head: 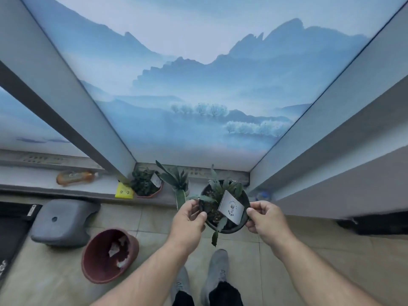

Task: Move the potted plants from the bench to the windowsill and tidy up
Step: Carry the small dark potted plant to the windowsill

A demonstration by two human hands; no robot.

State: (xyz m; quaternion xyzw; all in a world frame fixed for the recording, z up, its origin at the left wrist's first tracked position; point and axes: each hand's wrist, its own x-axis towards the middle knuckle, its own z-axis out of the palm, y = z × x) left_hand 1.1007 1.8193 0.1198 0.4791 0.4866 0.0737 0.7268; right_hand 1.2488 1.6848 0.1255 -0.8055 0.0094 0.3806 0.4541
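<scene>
A black round pot (229, 229) with a leafy green plant and a white label card (231, 209) is held in the air just in front of the windowsill (88, 184). My left hand (189, 219) grips its left rim and my right hand (266, 219) grips its right rim. On the sill stand a dark-leaved plant in a reddish pot (146, 183) and a spiky aloe-like plant (176, 181), side by side to the left of the held pot.
A yellow box (124, 191) and an orange bottle (75, 177) lying flat are on the sill. A grey stool (64, 221) and a reddish bin (108, 255) with paper scraps stand on the tiled floor at left. My feet are below.
</scene>
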